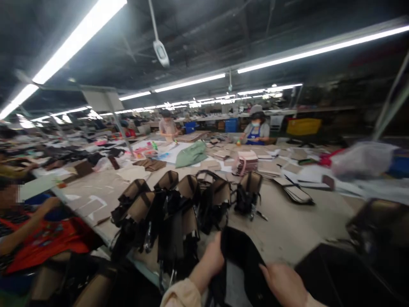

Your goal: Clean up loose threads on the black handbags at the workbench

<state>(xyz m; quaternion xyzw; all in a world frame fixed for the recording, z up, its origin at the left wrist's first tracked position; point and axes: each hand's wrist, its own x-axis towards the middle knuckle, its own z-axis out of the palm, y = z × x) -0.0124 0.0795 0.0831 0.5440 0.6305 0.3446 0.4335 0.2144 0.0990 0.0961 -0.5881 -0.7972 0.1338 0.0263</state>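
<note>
Low in the view, a black bag [236, 243] with a grey inner face is held between my two hands. My left hand [212, 258] grips its left edge, the fingers partly hidden behind the black material. On the opposite edge, my right hand [283, 281] is closed on the bag, thumb at the rim. Just beyond my left hand stand several black bags with tan linings [188, 187], crowded together on the table. One more black bag with a tan lining [249, 189] stands at the right of that group.
The wide table [287, 230] carries a pink stack [245, 163], green cloth [191, 153] and flat pieces. Dark bags [380, 230] lie at right. A person in red [47, 238] sits at left; a co-worker in a blue apron [255, 132] is across the table.
</note>
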